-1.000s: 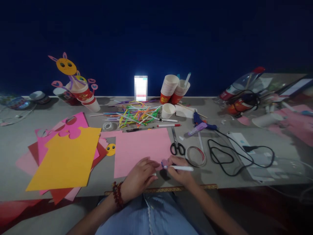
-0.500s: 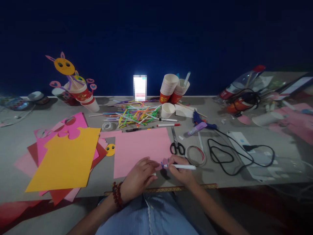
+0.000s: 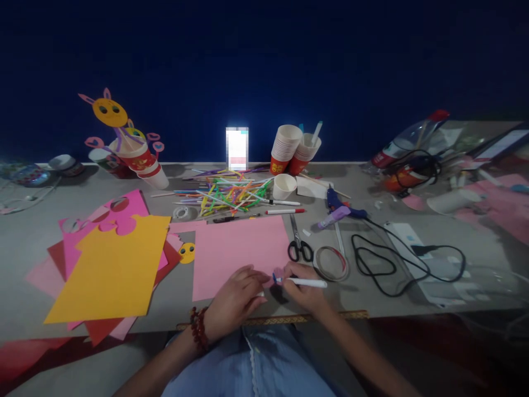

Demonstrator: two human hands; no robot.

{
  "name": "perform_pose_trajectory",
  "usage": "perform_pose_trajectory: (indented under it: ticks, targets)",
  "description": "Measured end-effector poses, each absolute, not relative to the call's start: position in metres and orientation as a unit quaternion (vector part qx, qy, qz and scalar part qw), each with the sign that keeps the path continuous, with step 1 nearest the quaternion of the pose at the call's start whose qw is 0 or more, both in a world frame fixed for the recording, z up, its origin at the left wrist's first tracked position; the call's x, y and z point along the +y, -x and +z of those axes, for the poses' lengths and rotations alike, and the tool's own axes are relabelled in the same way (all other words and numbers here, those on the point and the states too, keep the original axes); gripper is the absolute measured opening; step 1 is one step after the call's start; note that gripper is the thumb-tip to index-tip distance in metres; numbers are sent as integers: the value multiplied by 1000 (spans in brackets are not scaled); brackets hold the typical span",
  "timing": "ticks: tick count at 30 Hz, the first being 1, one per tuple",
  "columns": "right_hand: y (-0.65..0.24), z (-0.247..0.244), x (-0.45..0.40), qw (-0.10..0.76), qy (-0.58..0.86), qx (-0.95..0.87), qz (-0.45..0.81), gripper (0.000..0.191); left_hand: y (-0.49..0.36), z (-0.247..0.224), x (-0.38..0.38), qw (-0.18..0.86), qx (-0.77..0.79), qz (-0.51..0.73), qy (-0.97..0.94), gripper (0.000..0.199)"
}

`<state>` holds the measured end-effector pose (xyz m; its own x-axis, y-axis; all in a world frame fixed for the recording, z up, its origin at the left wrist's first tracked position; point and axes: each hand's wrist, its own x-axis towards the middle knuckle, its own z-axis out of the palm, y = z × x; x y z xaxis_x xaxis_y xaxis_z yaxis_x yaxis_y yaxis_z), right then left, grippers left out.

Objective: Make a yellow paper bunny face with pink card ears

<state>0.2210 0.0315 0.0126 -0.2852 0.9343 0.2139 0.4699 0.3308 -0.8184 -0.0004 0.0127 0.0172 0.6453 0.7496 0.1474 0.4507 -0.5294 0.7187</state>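
In my right hand (image 3: 303, 284) is a white marker (image 3: 308, 283), its tip pointing left. The tip meets a blue mark on a small pink paper piece (image 3: 278, 272). From the left, my left hand (image 3: 239, 292) pinches that piece with curled fingers; a bit of something white, too small to name, shows by its thumb. Beneath and beyond my left hand lies a large pink paper sheet (image 3: 239, 248). Black-handled scissors (image 3: 300, 248) rest at the sheet's right edge, just past my right hand.
Stacked colored paper with a yellow sheet (image 3: 119, 270) lies left. Pipe cleaners (image 3: 235, 193), paper cups (image 3: 285, 149) and a lit phone (image 3: 237, 149) stand behind. A glue gun (image 3: 343, 204), tape ring (image 3: 330, 263) and black cable (image 3: 392, 275) occupy the right.
The marker in my right hand has tilted or shifted slightly left, and the blue mark on the small pink piece looks fuller. My left hand stays put.
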Motion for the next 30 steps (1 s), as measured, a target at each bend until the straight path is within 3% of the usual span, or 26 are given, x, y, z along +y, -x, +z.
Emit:
perform_pose_trajectory:
  ticks: [30]
  targets:
    - [-222,12,31,354,465,-733,348,20,0,19,13,328,358,228,-844,31]
